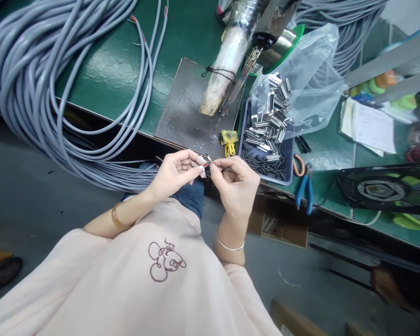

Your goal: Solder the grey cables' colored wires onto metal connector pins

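Note:
At the table's front edge, my left hand (177, 173) is closed in a pinch on the stripped end of a grey cable. Thin coloured wires (206, 164), one of them red, stick out between my two hands. The thumb and forefinger of my right hand (236, 181) are pinched on the tips of these wires. Something small and white shows under my left fingertips; its kind I cannot make out. Just beyond the hands is a yellow clip (228, 143). A blue tray (287, 179) of metal connectors (275, 121) and small black tubes (261, 164) stands right of it.
A soldering iron (240, 81) is tied beside a wrapped white roll (220, 84) over a dark board (185, 112). Behind is a solder spool (282, 49). Pliers (304, 191) and a fan (381, 189) lie right. Coiled grey cables (31, 70) cover the left.

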